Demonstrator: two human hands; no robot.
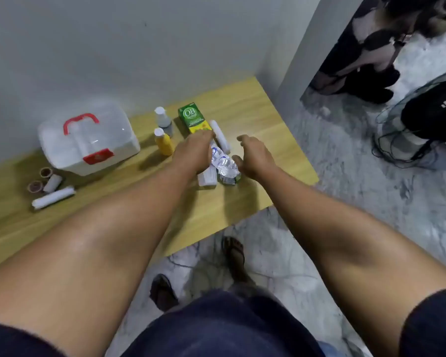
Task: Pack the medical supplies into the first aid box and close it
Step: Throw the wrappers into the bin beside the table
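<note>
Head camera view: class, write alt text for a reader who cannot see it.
A person's left hand and right hand reach over a pile of blister packs on a wooden table, the right one open. Left of them stands a closed white first aid box, with two bottles, a green carton and bandage rolls nearby.

1. A single view is given, taken by a wide-angle camera worn on the person's head.
2. The scene is faced forward and steeply downward, so the wooden table (255, 106) is seen from above.
3. Both forearms are seen stretching away from the lens, with the left hand (191, 153) and the right hand (255, 158) near the middle of the frame.
4. The person's dark clothing (216, 328) is caught close along the lower edge.
5. The wall (113, 47) fills the top, and the marbled floor (371, 189) is taken in at the right, bent by the wide lens.
</note>
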